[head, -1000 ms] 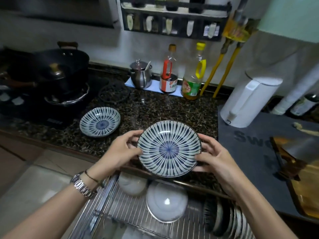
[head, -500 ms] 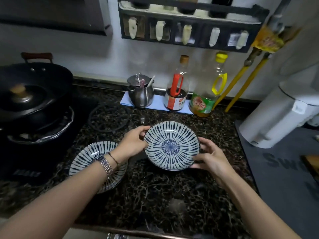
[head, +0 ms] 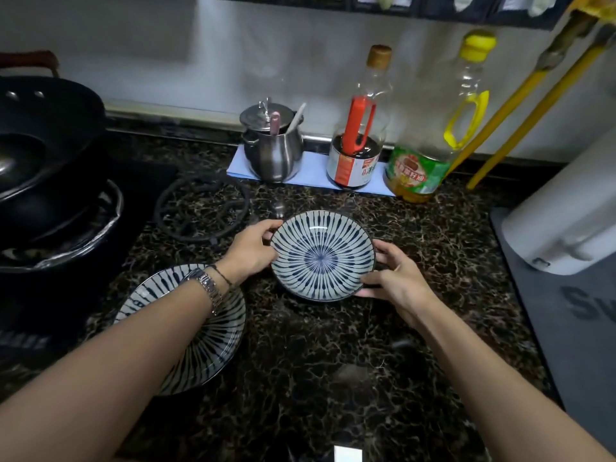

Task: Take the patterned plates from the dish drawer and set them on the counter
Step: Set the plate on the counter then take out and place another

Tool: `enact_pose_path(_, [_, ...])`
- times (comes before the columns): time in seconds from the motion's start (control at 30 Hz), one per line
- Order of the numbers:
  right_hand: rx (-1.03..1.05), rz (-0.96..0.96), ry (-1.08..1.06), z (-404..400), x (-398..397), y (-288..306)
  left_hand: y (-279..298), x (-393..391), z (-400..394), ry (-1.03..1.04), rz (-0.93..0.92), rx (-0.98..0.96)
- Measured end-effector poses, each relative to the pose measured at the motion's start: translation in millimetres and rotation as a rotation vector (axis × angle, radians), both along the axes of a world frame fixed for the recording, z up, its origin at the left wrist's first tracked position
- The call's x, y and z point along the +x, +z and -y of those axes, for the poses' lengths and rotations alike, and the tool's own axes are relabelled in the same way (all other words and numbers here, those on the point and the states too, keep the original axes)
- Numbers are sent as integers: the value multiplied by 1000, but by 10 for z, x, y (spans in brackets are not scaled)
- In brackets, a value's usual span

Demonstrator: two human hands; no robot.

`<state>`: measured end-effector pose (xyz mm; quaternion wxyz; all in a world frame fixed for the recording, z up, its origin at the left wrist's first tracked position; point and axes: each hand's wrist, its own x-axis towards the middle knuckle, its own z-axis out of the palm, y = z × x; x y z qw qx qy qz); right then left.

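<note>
Holding a blue-striped plate (head: 321, 255) by its rim, the left hand (head: 250, 253) and right hand (head: 398, 282) each keep a closed grip on opposite edges, low over the dark marbled desk (head: 333, 361); whether it touches the surface is unclear. A second patterned plate (head: 200, 328) lies on the desk to the near left, under the left forearm. Beyond stand a steel pot (head: 273, 145), a dark sauce bottle (head: 358, 128) and an oil bottle (head: 433, 135).
</note>
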<state>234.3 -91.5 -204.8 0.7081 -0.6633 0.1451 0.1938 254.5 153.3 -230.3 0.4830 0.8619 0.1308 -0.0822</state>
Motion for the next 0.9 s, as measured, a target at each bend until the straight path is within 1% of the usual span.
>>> enact_pose_path(0.43, [31,24,34,84,64,-136,-37,72,17,6,5,-28])
enact_pose_path(0.57, [14,16,46,101,40,-132,-40,33,37,-5,24,0])
enact_pose_path(0.63, [-23,20,43,103,13,-134,-32,0,49,-20,38,11])
enact_pose_path(0.8, [-189,58,13,114,-106,-66,91,-155,64,-22,56,47])
enact_pose_path(0.9, [-346,123,38,171,-236,117,283,-303,67,-31,117,93])
